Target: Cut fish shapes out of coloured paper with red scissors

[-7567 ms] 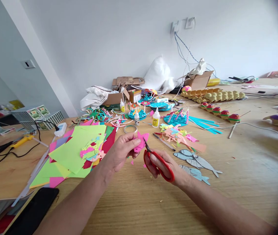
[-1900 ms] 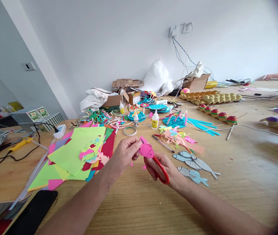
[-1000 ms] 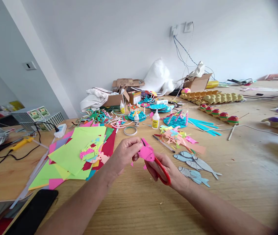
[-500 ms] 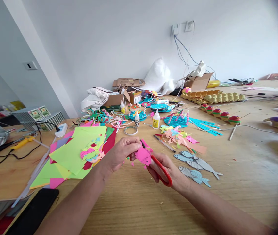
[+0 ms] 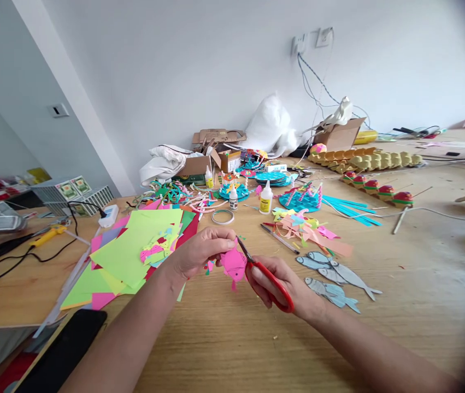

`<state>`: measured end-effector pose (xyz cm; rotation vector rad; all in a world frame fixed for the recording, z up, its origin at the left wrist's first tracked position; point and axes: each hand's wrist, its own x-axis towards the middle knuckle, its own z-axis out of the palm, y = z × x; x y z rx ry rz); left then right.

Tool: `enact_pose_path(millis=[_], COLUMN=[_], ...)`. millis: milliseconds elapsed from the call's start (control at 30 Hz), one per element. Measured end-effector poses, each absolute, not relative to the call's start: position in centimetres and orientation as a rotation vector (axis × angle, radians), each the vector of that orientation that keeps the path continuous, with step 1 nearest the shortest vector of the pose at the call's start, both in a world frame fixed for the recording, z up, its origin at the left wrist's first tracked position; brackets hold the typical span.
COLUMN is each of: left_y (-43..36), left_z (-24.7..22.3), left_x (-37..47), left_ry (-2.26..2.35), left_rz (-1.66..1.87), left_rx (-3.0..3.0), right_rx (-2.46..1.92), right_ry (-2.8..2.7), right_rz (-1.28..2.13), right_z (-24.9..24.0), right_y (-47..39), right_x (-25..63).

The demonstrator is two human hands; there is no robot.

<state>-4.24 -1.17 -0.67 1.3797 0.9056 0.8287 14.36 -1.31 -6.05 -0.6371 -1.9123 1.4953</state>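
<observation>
Head camera, looking down at the wooden worktop (image 5: pixel 421 284): my left hand (image 5: pixel 199 254) pinches a pink paper fish (image 5: pixel 232 265) between thumb and fingers, holding it up just above the near middle of the worktop. My right hand (image 5: pixel 279 281) is closed through the red handles of the scissors (image 5: pixel 267 275), and the dark blades point up and away from me along the fish's upper edge, touching the paper; whether they are parted or shut I cannot tell. The two hands sit close together, joined only by the fish.

Toward the left edge lies a fanned stack of coloured paper sheets (image 5: pixel 134 248), lime green on top, with small cut shapes resting on it. Just right of my right hand lie grey-blue paper fish (image 5: pixel 334 273), flat on the wood. Farther back stand glue bottles (image 5: pixel 265 199) beside a roll of tape (image 5: pixel 222 216), and egg cartons (image 5: pixel 367 160) run along the far right.
</observation>
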Motion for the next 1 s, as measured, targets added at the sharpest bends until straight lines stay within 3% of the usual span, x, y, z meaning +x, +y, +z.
enact_pose_path(millis=[1000], left_y=[-1.1], left_z=[-0.5], left_x=[-5.2], left_ry=[0.807], left_rz=[0.678], left_rx=[1.385], right_rx=[-0.728], right_ry=[-2.039], right_rz=[1.518], right_z=[-5.2], right_y=[-1.2], right_x=[14.9])
